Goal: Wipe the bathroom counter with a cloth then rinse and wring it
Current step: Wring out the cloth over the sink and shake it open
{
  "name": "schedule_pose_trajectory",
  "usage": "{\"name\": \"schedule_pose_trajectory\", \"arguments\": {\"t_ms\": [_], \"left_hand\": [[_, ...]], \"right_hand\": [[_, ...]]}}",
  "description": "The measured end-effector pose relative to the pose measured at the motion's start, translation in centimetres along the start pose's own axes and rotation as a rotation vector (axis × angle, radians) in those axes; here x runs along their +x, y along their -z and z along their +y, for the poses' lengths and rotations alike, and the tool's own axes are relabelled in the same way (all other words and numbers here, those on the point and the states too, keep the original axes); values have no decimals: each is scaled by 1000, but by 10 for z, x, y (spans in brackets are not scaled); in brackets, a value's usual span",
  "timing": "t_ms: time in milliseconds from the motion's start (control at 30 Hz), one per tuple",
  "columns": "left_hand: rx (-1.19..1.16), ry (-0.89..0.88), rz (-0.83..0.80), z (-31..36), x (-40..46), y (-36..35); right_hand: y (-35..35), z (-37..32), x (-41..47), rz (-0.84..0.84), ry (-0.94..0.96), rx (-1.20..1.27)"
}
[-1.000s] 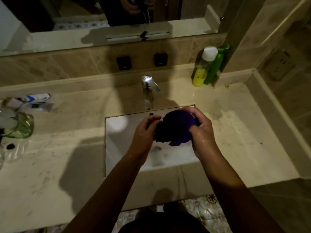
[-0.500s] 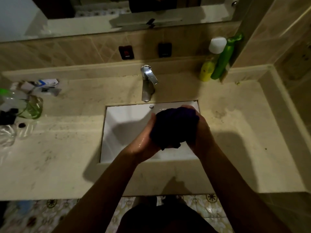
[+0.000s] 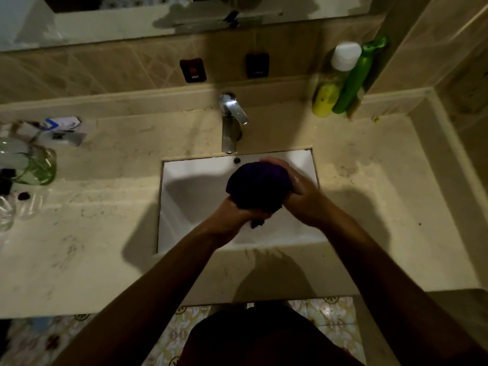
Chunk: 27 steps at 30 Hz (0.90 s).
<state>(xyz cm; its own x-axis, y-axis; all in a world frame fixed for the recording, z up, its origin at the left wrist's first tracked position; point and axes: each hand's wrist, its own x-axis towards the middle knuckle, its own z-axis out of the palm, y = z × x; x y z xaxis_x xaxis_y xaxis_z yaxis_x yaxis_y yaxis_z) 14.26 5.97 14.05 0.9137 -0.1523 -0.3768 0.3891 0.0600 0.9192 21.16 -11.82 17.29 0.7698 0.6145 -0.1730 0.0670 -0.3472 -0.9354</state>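
Note:
A dark purple cloth (image 3: 257, 184), bunched into a ball, hangs over the white sink basin (image 3: 190, 196). My left hand (image 3: 232, 219) grips its lower end from beneath, a small tail of cloth sticking out below the fingers. My right hand (image 3: 298, 191) wraps around the cloth's right and far side, wet and glistening. The chrome faucet (image 3: 231, 122) stands just behind the basin; I see no water stream from it. The beige stone counter (image 3: 369, 196) spreads on both sides of the sink, mottled with marks.
A yellow bottle with a white cap (image 3: 335, 80) and a green bottle (image 3: 356, 77) stand at the back right corner. A green-tinted glass jar (image 3: 37, 165), clear containers and small packets (image 3: 60, 125) crowd the left counter. Hot and cold switches (image 3: 194, 71) sit on the backsplash.
My left hand has slid from the cloth's left side to under its lower end, and the cloth is squeezed tighter between both hands. The view has tilted down toward the counter.

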Motion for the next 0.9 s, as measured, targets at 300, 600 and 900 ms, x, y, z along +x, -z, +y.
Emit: {"name": "schedule_pose_trajectory", "arguments": {"t_ms": [300, 600, 900], "left_hand": [[12, 233, -215, -9, 2, 50], [324, 277, -355, 18, 8, 61], [47, 528, -710, 16, 17, 92]], "right_hand": [[17, -38, -2, -368, 175, -862], [-32, 7, 30, -155, 334, -978], [-30, 0, 33, -138, 641, -1105]]}}
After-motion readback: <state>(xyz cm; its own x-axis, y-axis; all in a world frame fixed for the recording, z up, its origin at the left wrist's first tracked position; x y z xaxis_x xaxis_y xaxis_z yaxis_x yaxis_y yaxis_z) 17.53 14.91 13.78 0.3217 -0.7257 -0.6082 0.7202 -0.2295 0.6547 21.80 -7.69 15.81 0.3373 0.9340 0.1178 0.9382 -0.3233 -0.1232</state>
